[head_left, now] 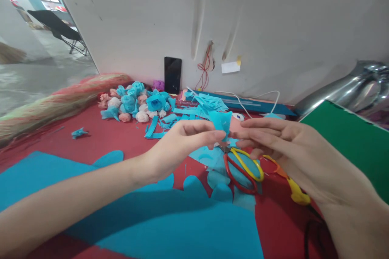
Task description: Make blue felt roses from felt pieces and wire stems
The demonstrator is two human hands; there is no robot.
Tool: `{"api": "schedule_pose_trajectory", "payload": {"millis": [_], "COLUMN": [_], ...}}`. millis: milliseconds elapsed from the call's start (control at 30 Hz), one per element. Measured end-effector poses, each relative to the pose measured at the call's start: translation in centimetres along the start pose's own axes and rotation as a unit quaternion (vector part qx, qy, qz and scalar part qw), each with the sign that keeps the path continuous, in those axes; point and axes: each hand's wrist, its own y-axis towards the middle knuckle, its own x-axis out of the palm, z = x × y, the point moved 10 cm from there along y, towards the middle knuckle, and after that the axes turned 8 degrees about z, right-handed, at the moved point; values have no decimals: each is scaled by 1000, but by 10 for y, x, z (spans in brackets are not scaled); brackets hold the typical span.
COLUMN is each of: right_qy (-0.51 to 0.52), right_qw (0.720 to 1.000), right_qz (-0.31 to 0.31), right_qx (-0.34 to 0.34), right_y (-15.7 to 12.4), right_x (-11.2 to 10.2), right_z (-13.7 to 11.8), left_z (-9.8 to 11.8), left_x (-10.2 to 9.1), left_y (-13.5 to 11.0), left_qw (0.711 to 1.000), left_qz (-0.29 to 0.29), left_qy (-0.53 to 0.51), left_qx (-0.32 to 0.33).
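Between the thumb and fingers of my left hand (185, 141) is a small piece of blue crepe paper (221, 122), held up above the table. My right hand (282, 141) is close by on the right, its fingers stretched out toward the paper; whether the fingertips touch it I cannot tell. Below the hands lie scissors (244, 170) with one red and one yellow handle. Blue crepe paper petals (219, 179) are spread around the blades. A large blue sheet (164, 222) with scalloped cutouts along its edge covers the front of the red table (133, 145).
Blue, pink and white paper roses (129, 103) are heaped at the back left, near a black phone (172, 75) leaning on the wall. Blue paper strips (158, 127) lie behind my left hand. A green board (349, 141) and a yellow-orange tool (296, 192) are at the right.
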Motion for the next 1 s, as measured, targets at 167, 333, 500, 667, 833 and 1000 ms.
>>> {"api": "schedule_pose_trajectory", "payload": {"millis": [167,333,500,667,833,1000], "right_qy": [54,35,48,5,-67,-98], "right_qw": [998,999,998,997,993,992], "right_qz": [-23,-2,5,24,-71,-83], "right_qx": [0,-15,-27,-67,-63,-11], "right_y": [-3,-4,-5,-6,-9,0], "right_x": [9,4,0,2,26,25], "right_z": [-7,-8,-7,-15,-7,9], "left_z": [-11,-11,1,7,16,21], "left_x": [15,26,27,25,19,5], "left_y": [-4,-10,-14,-13,-8,4], "left_qw": [995,981,983,985,984,992], "left_qz": [-46,-74,-88,-97,-97,-56], "left_qy": [-70,-149,-147,-137,-147,-110], "left_qx": [-52,-95,-62,-30,-3,33]}}
